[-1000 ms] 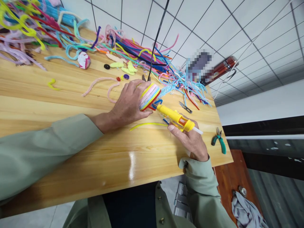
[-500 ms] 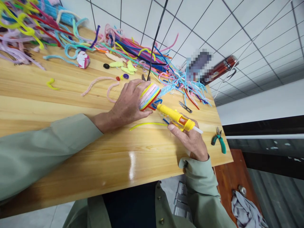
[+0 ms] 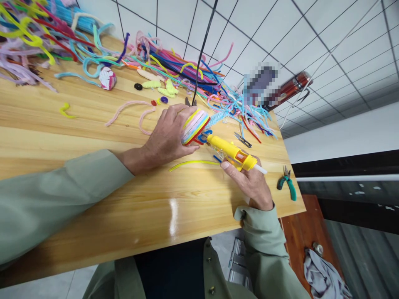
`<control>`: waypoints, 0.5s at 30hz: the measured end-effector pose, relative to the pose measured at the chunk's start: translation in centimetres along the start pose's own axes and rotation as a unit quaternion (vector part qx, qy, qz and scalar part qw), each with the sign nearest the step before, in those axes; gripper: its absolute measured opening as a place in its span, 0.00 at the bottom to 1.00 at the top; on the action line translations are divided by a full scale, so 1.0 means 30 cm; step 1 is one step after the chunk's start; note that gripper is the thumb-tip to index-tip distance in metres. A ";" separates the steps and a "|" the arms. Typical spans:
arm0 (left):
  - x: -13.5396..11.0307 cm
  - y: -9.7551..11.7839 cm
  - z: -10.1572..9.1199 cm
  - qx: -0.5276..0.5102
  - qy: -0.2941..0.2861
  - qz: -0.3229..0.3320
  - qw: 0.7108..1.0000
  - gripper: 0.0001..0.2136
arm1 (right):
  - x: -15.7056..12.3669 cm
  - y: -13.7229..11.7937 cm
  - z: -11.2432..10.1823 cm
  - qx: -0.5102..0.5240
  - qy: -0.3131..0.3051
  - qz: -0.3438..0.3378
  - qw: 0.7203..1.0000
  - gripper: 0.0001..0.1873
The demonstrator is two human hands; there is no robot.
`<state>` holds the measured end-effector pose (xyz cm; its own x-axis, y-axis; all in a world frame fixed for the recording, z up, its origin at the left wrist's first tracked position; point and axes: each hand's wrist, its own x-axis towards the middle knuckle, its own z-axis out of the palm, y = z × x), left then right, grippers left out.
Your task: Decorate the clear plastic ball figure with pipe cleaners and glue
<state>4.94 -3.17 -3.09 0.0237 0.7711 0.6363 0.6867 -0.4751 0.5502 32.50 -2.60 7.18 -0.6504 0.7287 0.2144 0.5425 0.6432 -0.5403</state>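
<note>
My left hand [image 3: 165, 133] grasps a striped piece [image 3: 196, 126], its bands pink, white, blue, yellow and red; the thumb lies along the near side, and the striped piece sits just right of my knuckles. My right hand [image 3: 253, 182] is closed around the grip of a yellow glue gun [image 3: 229, 149], nozzle pointed back toward the left fingers. The nozzle is at blue loops [image 3: 209, 133] by the striped piece's right edge; contact cannot be determined. Whether my right index finger presses the trigger, I cannot tell.

A yellow stem [image 3: 190, 163] lies on the wooden table [image 3: 124, 220], just nearer to me than my left fingertips. Small snips [image 3: 243, 140] lie beyond my right fingers; green-handled pliers [image 3: 287, 182] are to their right. A heap of fuzzy stems [image 3: 177, 66] lies beyond my left fingers.
</note>
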 end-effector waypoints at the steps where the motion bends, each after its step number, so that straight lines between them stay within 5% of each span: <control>1: 0.000 0.000 -0.001 0.003 0.001 0.001 1.000 0.47 | -0.001 0.000 0.001 0.004 0.001 0.004 1.000 0.16; 9: 0.006 -0.003 -0.012 0.014 0.015 0.025 0.999 0.46 | -0.032 0.007 -0.001 0.230 0.053 0.073 0.969 0.20; 15: 0.006 -0.020 -0.027 -0.045 0.013 0.002 0.999 0.44 | -0.025 0.114 -0.105 0.335 0.195 0.101 0.916 0.28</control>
<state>3.96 -3.09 -2.88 0.0065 0.7587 0.6514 0.6181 -0.5151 0.5938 36.52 -0.21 7.72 -0.2631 0.9295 0.2585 0.0971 0.2921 -0.9515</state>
